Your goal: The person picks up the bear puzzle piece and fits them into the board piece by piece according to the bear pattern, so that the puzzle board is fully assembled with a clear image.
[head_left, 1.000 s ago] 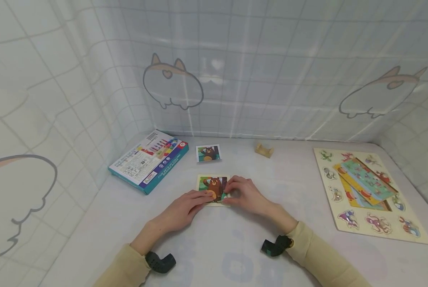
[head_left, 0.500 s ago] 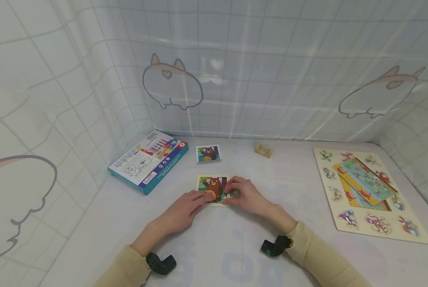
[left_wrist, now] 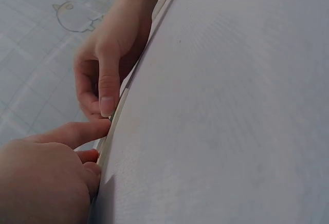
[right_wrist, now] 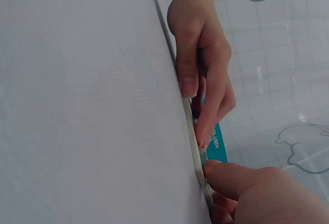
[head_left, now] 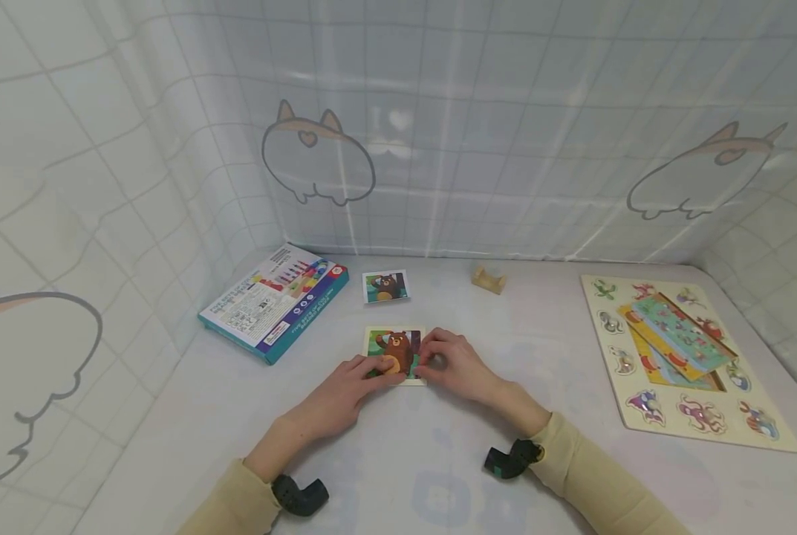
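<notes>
A small square bear puzzle (head_left: pixel 398 343) lies flat on the table in front of me. My left hand (head_left: pixel 340 392) comes in from the left, its extended fingers pressing on the lower part of the picture and its thumb along the near edge. At the right edge, my right hand (head_left: pixel 463 367) pinches the puzzle between bent forefinger and thumb. Seen from the side in the left wrist view, the right thumb (left_wrist: pixel 107 88) and left forefinger almost meet over the board's thin edge (left_wrist: pixel 119 108). Fingers hide the picture's lower corners.
Behind the puzzle lies a matching bear picture card (head_left: pixel 385 287). A toy box (head_left: pixel 274 301) is at the back left, and a small wooden stand (head_left: pixel 489 280) at the back. A peg board (head_left: pixel 612 386) bearing colourful cards lies on the right. Patterned curtains enclose the table.
My left thumb has stretched to the right along the puzzle's near edge, and the left fingers have shifted slightly. My right hand stays at the right edge with almost no movement.
</notes>
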Action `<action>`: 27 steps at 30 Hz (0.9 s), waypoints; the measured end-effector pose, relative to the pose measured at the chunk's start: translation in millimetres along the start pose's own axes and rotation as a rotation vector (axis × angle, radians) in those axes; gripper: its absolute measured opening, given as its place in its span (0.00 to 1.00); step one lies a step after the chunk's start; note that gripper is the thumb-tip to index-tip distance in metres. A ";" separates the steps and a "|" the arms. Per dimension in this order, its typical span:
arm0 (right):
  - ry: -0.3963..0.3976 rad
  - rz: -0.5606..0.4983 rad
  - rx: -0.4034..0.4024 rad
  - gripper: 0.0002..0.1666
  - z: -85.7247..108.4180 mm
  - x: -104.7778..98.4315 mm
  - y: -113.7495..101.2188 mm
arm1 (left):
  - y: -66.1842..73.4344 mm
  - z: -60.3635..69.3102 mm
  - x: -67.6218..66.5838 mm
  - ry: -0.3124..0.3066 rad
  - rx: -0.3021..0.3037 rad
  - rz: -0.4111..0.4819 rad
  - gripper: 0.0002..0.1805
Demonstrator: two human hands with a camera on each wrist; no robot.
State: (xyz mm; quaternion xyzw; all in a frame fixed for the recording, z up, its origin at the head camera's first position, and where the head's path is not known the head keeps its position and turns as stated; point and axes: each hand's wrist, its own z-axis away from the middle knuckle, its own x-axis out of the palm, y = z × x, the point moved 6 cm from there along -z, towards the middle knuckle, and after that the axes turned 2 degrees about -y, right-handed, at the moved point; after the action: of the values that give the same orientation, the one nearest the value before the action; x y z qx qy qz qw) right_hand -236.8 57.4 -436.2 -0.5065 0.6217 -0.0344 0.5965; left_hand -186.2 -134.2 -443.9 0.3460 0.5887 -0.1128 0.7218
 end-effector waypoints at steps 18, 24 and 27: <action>-0.004 -0.026 0.033 0.04 -0.1 4.9 8.1 | 1.4 -2.9 3.9 -0.012 0.072 0.063 0.41; -0.013 -0.036 0.032 0.04 0.7 2.8 6.7 | 3.2 -4.6 6.6 0.011 0.095 0.037 0.42; -0.005 -0.043 0.013 0.04 0.3 1.6 4.5 | 4.0 -3.9 5.3 0.021 0.096 0.032 0.39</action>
State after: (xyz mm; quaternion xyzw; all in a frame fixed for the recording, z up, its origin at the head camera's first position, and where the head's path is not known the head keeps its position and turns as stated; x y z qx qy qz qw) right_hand -238.9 58.7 -440.4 -0.5159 0.6090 -0.0497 0.6004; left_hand -185.5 -127.5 -447.7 0.3908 0.5845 -0.1257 0.6999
